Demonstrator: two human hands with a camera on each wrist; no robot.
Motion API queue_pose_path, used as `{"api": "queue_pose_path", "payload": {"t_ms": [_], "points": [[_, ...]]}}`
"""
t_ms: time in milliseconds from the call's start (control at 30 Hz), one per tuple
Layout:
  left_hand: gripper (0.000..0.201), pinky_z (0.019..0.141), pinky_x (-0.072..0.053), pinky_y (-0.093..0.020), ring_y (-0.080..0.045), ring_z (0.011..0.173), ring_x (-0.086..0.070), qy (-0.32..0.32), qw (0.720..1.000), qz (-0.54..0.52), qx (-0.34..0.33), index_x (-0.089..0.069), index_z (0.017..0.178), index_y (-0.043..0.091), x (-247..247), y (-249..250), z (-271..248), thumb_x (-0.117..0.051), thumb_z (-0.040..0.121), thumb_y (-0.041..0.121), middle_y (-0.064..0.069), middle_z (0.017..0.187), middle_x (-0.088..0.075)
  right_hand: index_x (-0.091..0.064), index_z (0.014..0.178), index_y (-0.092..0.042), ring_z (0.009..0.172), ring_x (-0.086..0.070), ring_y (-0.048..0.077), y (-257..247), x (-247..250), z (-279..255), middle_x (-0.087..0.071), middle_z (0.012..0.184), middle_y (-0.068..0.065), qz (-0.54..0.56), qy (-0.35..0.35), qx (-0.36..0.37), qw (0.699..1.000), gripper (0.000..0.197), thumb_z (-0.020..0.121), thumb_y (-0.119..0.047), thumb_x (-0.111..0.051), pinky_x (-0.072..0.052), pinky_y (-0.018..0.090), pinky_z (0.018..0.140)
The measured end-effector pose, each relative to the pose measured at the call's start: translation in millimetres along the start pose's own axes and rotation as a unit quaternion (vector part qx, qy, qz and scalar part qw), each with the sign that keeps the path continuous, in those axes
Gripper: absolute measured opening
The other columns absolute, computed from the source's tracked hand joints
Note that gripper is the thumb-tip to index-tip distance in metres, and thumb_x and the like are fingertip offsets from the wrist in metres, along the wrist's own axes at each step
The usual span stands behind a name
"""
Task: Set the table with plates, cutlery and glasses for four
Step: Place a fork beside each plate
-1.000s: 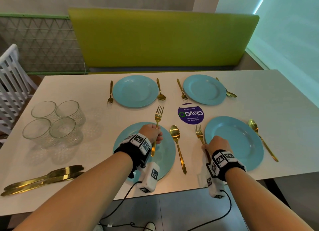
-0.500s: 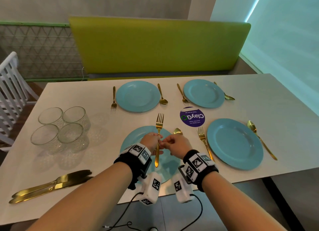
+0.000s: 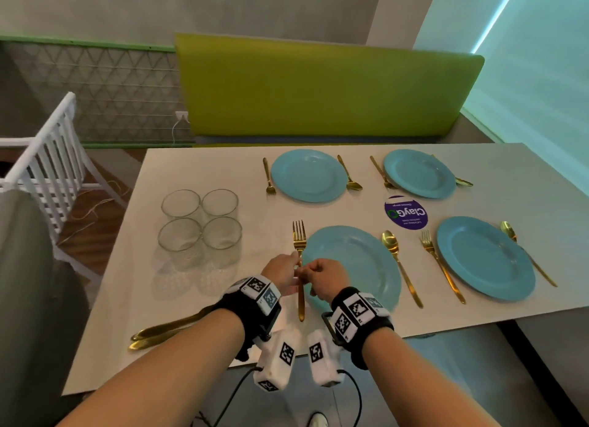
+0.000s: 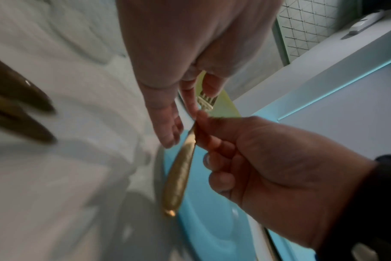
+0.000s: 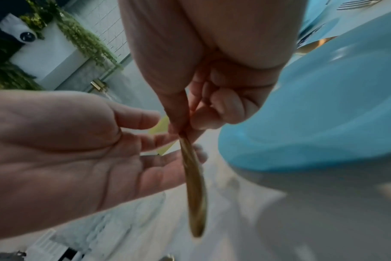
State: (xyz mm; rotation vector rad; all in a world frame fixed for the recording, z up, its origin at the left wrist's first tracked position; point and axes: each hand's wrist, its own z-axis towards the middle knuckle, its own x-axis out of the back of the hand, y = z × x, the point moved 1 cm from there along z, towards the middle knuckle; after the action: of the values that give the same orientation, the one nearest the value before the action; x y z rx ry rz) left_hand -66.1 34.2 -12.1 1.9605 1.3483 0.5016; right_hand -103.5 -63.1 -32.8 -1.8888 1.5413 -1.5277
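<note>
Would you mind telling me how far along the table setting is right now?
Done: four round blue plates, three with gold forks and spoons. In hand: the right hand pinches the last gold fork beside the near-left plate; the left hand is open. Left: four clear glasses and gold knives.

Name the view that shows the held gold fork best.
Head view: the whole fork shows, tines to handle end, beside the near blue plate. Left wrist shows its handle and partly hidden tines; right wrist shows only the blurred handle.
</note>
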Motion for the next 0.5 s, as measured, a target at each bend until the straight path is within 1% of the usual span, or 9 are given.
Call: {"api": "queue_pose_path", "payload": {"t_ms": [33, 100, 167, 200, 267, 300, 367, 433, 500], "points": [[0.031, 0.060, -0.040, -0.025, -0.017, 0.061, -0.045, 0.011, 1.000, 0.013, 0.002, -0.046, 0.074, 0.012, 13.4, -2.6, -2.0, -0.034, 0.101, 0.019, -0.008, 0.073, -0.046, -0.056, 0.057, -0.024, 0.048, -0.050, 0.009, -2.3, -9.4, -2.5, -0.068, 0.076, 0.005, -0.007, 0.002, -0.007, 1.000, 0.032, 0.088, -0.021, -0.062, -0.042, 0.018, 0.049], [0.030, 0.058, -0.035, -0.023, -0.015, 0.059, -0.039, 0.046, 0.999, 0.027, 0.005, -0.043, 0.069, 0.013, 40.5, -7.7, -2.5, -0.038, 0.098, 0.010, -0.005, 0.070, -0.041, -0.055, 0.056, -0.022, 0.051, -0.052, 0.012, -5.1, -26.0, -6.2, -0.068, 0.077, 0.004, -0.023, -0.003, -0.029, 0.999, 0.032, 0.087, -0.025, -0.063, -0.047, 0.023, 0.058], [0.031, 0.057, -0.032, -0.022, -0.015, 0.057, -0.036, 0.054, 0.998, 0.037, 0.017, -0.042, 0.068, 0.014, 62.4, -9.8, -4.2, -0.038, 0.097, 0.007, -0.004, 0.069, -0.040, -0.054, 0.056, -0.021, 0.063, -0.056, 0.017, -6.4, -38.9, -7.0, -0.070, 0.084, 0.008, -0.059, -0.006, -0.050, 0.997, 0.033, 0.087, -0.029, -0.063, -0.052, 0.030, 0.072], [0.030, 0.057, -0.034, -0.023, -0.015, 0.057, -0.036, 0.051, 0.998, 0.039, 0.021, -0.043, 0.069, 0.014, 72.0, -11.1, -5.3, -0.037, 0.098, 0.006, -0.004, 0.069, -0.040, -0.053, 0.056, -0.021, 0.070, -0.057, 0.018, -7.2, -45.1, -7.3, -0.069, 0.085, 0.009, -0.076, -0.004, -0.059, 0.995, 0.033, 0.087, -0.030, -0.062, -0.053, 0.032, 0.078], [0.023, 0.060, -0.040, -0.028, -0.016, 0.059, -0.041, 0.055, 0.997, 0.046, 0.031, -0.047, 0.076, 0.011, 81.7, -11.4, -6.0, -0.040, 0.098, 0.007, -0.005, 0.072, -0.044, -0.050, 0.056, -0.022, 0.076, -0.056, 0.017, -7.1, -48.6, -6.6, -0.064, 0.083, 0.005, -0.103, 0.007, -0.073, 0.992, 0.034, 0.087, -0.031, -0.062, -0.051, 0.030, 0.079], [0.018, 0.059, -0.042, -0.028, -0.017, 0.060, -0.044, 0.055, 0.996, 0.054, 0.032, -0.049, 0.081, 0.009, 87.8, -12.6, -5.4, -0.041, 0.097, 0.008, -0.005, 0.074, -0.046, -0.050, 0.057, -0.021, 0.078, -0.056, 0.017, -7.8, -52.2, -6.3, -0.062, 0.082, 0.004, -0.112, 0.009, -0.081, 0.990, 0.034, 0.087, -0.031, -0.062, -0.050, 0.028, 0.079], [0.011, 0.058, -0.043, -0.026, -0.017, 0.062, -0.047, 0.053, 0.996, 0.066, 0.032, -0.050, 0.090, 0.007, 94.0, -13.8, -4.8, -0.043, 0.097, 0.010, -0.005, 0.075, -0.049, -0.055, 0.064, -0.018, 0.081, -0.055, 0.017, -8.6, -57.5, -4.7, -0.061, 0.084, 0.003, -0.136, 0.011, -0.093, 0.986, 0.027, 0.088, -0.030, -0.061, -0.051, 0.029, 0.083], [0.011, 0.059, -0.044, -0.026, -0.017, 0.063, -0.049, 0.042, 0.996, 0.077, 0.032, -0.051, 0.089, 0.007, 97.8, -15.1, -1.7, -0.043, 0.096, 0.011, -0.004, 0.076, -0.050, -0.055, 0.070, -0.016, 0.083, -0.056, 0.019, -9.8, -61.5, -3.2, -0.058, 0.085, 0.005, -0.167, 0.010, -0.097, 0.981, 0.023, 0.089, -0.029, -0.059, -0.052, 0.032, 0.089], [0.012, 0.060, -0.044, -0.026, -0.016, 0.063, -0.050, 0.034, 0.995, 0.087, 0.030, -0.051, 0.088, 0.007, 98.7, -14.5, -1.2, -0.043, 0.096, 0.011, -0.004, 0.076, -0.051, -0.058, 0.077, -0.013, 0.095, -0.062, 0.025, -10.6, -62.8, -1.3, -0.063, 0.091, 0.009, -0.193, 0.011, -0.102, 0.976, 0.020, 0.090, -0.028, -0.058, -0.051, 0.033, 0.092]]}}
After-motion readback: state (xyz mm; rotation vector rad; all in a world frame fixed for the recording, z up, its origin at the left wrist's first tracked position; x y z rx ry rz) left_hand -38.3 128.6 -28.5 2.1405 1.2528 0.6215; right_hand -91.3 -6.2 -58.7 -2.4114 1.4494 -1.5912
